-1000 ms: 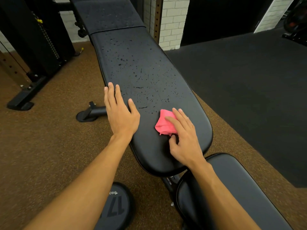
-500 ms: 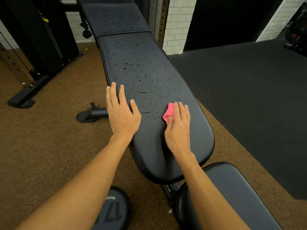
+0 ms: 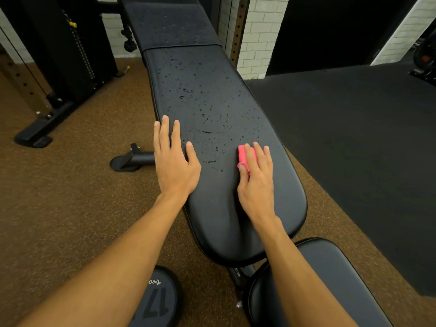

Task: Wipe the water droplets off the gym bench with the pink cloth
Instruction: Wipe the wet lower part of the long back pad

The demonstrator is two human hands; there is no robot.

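Note:
A long black gym bench (image 3: 219,220) runs away from me, its far part speckled with water droplets (image 3: 203,107). My right hand (image 3: 256,182) lies flat on the bench's right side and presses the folded pink cloth (image 3: 245,154) under its fingers; only the cloth's front edge shows. My left hand (image 3: 174,161) rests palm down on the bench's left edge, fingers spread, holding nothing. The near end of the pad, behind my hands, looks dry.
The bench's separate seat pad (image 3: 330,291) sits at the lower right. A black weight plate (image 3: 155,300) lies on the brown floor below my left arm. A bench foot (image 3: 132,159) sticks out left. A black rack base (image 3: 40,131) stands far left; a dark mat (image 3: 354,138) lies right.
My right hand has slid the pink cloth forward and to the right along the bench, covering more of it. The left hand has stayed on the left edge.

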